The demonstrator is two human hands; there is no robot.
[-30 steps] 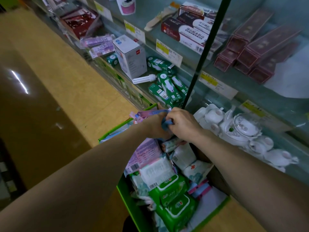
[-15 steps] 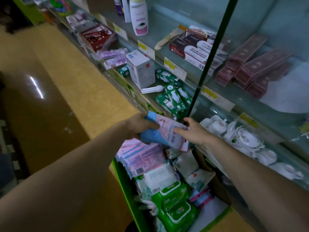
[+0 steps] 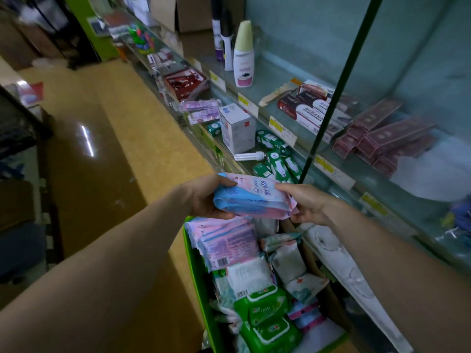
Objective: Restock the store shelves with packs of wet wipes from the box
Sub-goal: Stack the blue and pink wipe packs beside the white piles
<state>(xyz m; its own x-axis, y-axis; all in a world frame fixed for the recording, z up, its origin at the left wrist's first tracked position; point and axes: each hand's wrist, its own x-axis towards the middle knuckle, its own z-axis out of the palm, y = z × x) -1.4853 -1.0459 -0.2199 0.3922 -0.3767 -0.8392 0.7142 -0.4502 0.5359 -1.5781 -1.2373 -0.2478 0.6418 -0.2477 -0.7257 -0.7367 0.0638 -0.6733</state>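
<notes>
A small stack of pink and blue wet wipes packs (image 3: 252,197) is held above the box, in front of the shelves. My left hand (image 3: 204,197) grips its left end with the thumb on top. My right hand (image 3: 303,203) holds its right end. Below them the green box (image 3: 196,266) stands on the floor, filled with several more packs: pink and blue ones (image 3: 224,240) at the far end, white ones (image 3: 288,261) in the middle, green ones (image 3: 267,319) nearest me.
Glass shelves (image 3: 288,103) run along the right, carrying toothpaste boxes (image 3: 305,105), maroon boxes (image 3: 382,133), a white bottle (image 3: 243,57), a white carton (image 3: 237,127) and green bulb boxes (image 3: 277,161). A dark green upright post (image 3: 339,85) crosses them. Yellow floor (image 3: 142,138) lies to the left.
Both hands have lifted the pink and blue packs out of the box and raised them to shelf height. The view has tilted upward and now shows more of the shelves.
</notes>
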